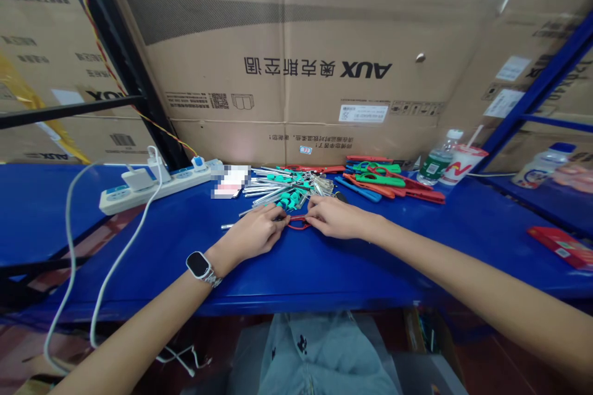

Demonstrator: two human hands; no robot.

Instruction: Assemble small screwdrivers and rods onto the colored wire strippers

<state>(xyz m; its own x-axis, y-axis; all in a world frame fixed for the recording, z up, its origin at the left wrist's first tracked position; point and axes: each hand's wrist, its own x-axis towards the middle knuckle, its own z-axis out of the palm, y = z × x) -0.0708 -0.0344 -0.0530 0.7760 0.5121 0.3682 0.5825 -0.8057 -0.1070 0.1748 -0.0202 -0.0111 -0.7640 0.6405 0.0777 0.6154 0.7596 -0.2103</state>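
Observation:
Between my hands is a red plastic handle piece with a loop [299, 223], lying low over the blue table. My left hand [260, 229], with a watch on its wrist, is closed on the left end of it. The fingers of my right hand [334, 217] are closed at its right end. My fingers hide both ends of the piece. Just beyond my hands lies a heap of thin metal tubes with green plastic ends [290, 188]. Coloured plastic handle pieces [384, 179] in red, green, blue and orange are piled to the right of it.
A white power strip [160, 187] with plugs and cables lies at left, beside a partly blurred flat item [230, 181]. At right stand a water bottle [435, 163], a paper cup with straw [463, 163] and a blue-capped bottle [542, 166]. A red packet [560, 247] lies nearer. Cardboard boxes [315, 24] wall the back.

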